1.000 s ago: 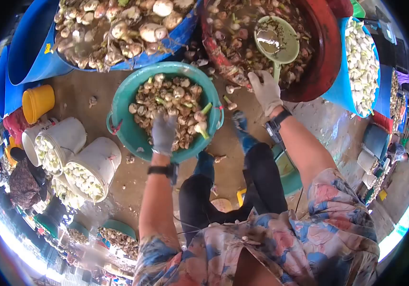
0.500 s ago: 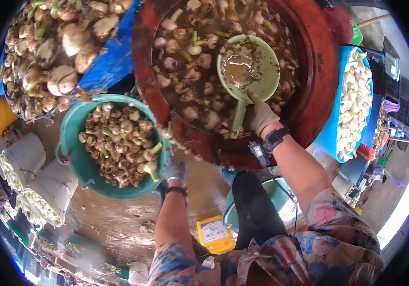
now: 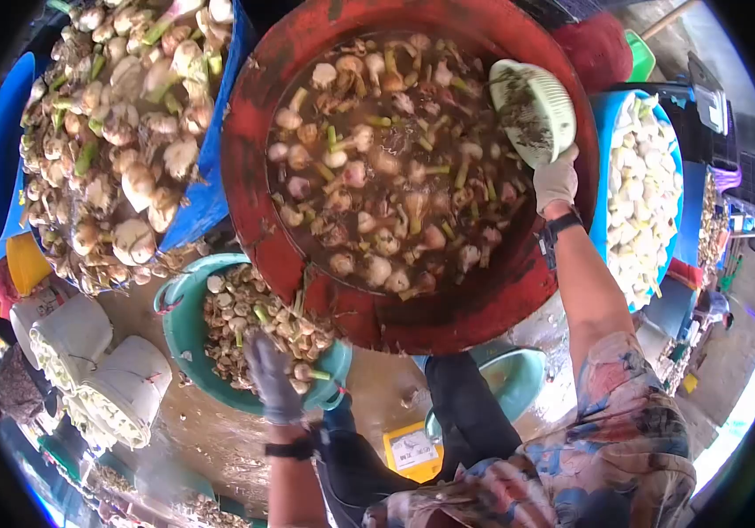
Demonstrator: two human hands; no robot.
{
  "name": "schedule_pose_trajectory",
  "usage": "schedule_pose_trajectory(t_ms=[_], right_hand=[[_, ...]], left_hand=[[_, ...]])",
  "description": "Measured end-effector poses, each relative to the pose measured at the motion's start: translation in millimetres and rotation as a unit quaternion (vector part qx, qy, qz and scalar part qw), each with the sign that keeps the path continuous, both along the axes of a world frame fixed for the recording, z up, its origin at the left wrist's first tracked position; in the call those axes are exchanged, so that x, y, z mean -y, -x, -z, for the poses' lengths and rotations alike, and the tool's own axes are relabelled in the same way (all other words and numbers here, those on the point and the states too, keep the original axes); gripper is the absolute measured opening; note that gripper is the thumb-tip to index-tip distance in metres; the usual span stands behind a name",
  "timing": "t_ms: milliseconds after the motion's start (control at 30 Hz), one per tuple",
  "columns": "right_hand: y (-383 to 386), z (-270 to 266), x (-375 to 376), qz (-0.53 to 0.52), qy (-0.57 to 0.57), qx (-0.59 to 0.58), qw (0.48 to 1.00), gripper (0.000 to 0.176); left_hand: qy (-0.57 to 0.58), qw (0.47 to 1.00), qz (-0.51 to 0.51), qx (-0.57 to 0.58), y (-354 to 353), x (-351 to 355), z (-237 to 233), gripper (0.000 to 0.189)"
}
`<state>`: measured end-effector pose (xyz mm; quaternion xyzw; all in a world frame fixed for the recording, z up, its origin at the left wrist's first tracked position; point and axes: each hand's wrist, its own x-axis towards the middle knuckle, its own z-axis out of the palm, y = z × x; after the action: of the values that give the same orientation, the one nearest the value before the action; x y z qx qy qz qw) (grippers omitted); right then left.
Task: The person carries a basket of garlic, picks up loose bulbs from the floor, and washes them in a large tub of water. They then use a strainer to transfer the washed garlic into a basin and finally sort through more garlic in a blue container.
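Note:
My right hand (image 3: 557, 180), in a pale glove, grips a light green plastic strainer (image 3: 536, 114) by its handle end. The strainer is tilted at the right inner side of a large red tub (image 3: 395, 326), with dark bits of debris clinging inside it. Garlic bulbs (image 3: 417, 207) with short green stems float in the brown water of the tub. On the left, my gloved left hand (image 3: 273, 378) is over the near part of a teal tub (image 3: 185, 334) filled with garlic bulbs. Its fingers look stretched out, somewhat blurred, and nothing shows in them.
A blue container (image 3: 219, 167) heaped with garlic stands at upper left. White buckets (image 3: 135, 378) of peeled cloves lean below it. At right is a blue tub (image 3: 606, 176) of white cloves. A yellow box (image 3: 414, 451) and a second teal basin (image 3: 518, 378) are by my legs.
My right hand has lifted and tipped the strainer toward the red tub's right side. My left hand has moved from the teal tub's right edge over its garlic. The camera view has shifted.

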<state>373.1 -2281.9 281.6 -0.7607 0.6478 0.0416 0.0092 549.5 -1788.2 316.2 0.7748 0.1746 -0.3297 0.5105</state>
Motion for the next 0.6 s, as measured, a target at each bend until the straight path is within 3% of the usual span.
schedule_pose_trajectory(t_ms=[33, 100, 133, 167, 200, 233, 267, 300, 367, 433, 500, 533, 600], right_hand=[[-0.4, 18.9, 13.8, -0.033, -0.039, -0.074, 0.996, 0.061], [-13.3, 80.9, 24.6, -0.112, -0.055, -0.200, 0.972, 0.047], [-26.5, 106.6, 21.3, -0.076, -0.053, -0.136, 0.986, 0.040], [-36.4, 138.4, 14.5, -0.037, -0.054, -0.072, 0.995, 0.035], [2.7, 232.5, 30.1, -0.191, -0.131, 0.027, 0.973, 0.028], [39.1, 320.9, 45.2, -0.322, -0.240, 0.129, 0.907, 0.022], [-7.7, 295.6, 5.4, -0.388, -0.231, -0.063, 0.890, 0.021], [-58.5, 264.5, -37.3, -0.465, -0.212, -0.235, 0.826, 0.026], [-101.2, 174.7, -68.3, -0.494, -0.256, -0.168, 0.814, 0.018], [-106.0, 206.4, -78.0, -0.461, -0.382, -0.026, 0.800, 0.020], [-102.6, 228.9, -94.2, -0.445, -0.385, 0.069, 0.806, 0.030], [-112.9, 213.0, -99.2, -0.449, -0.385, 0.073, 0.803, 0.030], [-133.6, 153.6, -109.4, -0.198, -0.494, 0.240, 0.812, 0.025]], left_hand=[[0.051, 0.996, 0.035, 0.067, -31.5, 44.2, -30.5, 0.058], [0.067, 0.992, 0.052, 0.094, -74.0, 113.9, -45.5, 0.063], [-0.087, 0.971, 0.132, 0.177, -74.8, 135.8, -23.7, 0.061], [-0.240, 0.914, 0.209, 0.252, -71.7, 149.9, -3.7, 0.058], [-0.213, 0.910, 0.163, 0.317, -65.3, 158.9, -5.6, 0.061], [-0.245, 0.909, 0.173, 0.290, -67.6, 157.2, -3.3, 0.063], [-0.247, 0.905, 0.179, 0.297, -64.1, 155.0, -3.1, 0.064], [-0.256, 0.897, 0.187, 0.310, -67.0, 158.4, -0.9, 0.065], [-0.241, 0.905, 0.179, 0.303, -65.9, 165.2, -7.4, 0.066], [-0.224, 0.912, 0.169, 0.299, -68.8, 166.5, -5.8, 0.066], [-0.237, 0.899, 0.177, 0.323, -65.4, 156.8, 1.6, 0.065], [-0.237, 0.901, 0.181, 0.315, -66.7, 154.8, 1.8, 0.067], [-0.243, 0.898, 0.182, 0.319, -67.4, 152.4, 2.2, 0.068]])
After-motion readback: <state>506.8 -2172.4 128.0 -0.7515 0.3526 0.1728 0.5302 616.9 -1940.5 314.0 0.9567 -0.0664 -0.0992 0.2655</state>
